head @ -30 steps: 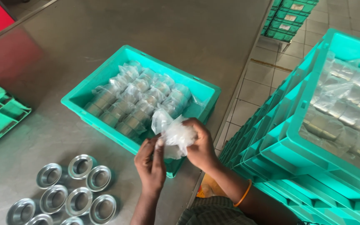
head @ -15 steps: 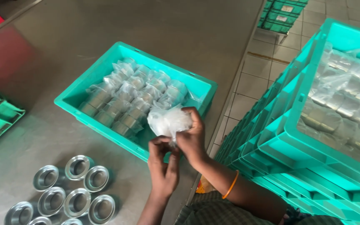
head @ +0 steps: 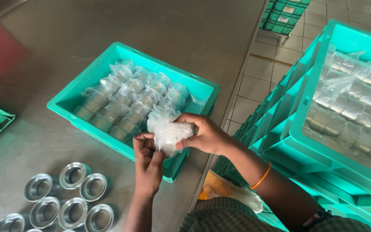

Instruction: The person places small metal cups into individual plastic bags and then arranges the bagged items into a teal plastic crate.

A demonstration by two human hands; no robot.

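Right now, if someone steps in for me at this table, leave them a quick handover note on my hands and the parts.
Left hand: pinching the lower edge of the clear plastic bag.
Right hand: gripping the same bag from the side; contents not clear.
Both are over the near edge of the teal crate on the steel table.
Done: that crate holds rows of bagged metal rings; the stacked crate on the right is also full of them.
Left: unbagged metal rings lie loose at the table's near left.
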